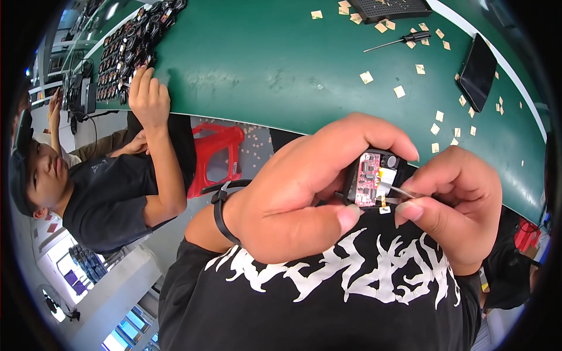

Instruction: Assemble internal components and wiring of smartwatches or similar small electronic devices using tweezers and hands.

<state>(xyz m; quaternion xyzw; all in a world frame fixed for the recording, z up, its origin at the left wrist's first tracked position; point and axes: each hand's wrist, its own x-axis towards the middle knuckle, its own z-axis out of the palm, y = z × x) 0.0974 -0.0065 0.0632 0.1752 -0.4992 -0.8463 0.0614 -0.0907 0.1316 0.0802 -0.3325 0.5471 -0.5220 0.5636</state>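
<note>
My left hand (pixel 310 187) grips a small black device housing (pixel 352 178) between thumb and fingers, its inside facing up. A red circuit board (pixel 367 178) sits along the left of the housing, with a white and yellow part (pixel 385 177) beside it and a round silver part near the top. My right hand (pixel 456 202) pinches thin metal tweezers (pixel 404 192) between thumb and forefinger. Their tip reaches into the housing by the white part. A small pale tab (pixel 384 209) sticks out at the housing's lower edge.
Past my hands lies a green table (pixel 246 70) with scattered paper squares (pixel 399 91), a screwdriver (pixel 404 40), a black tray (pixel 389 7) and a dark phone-like slab (pixel 478 73). Rows of black cabled units (pixel 132 52) fill its far left. A co-worker (pixel 111 181) sits left, near a red stool (pixel 216 152).
</note>
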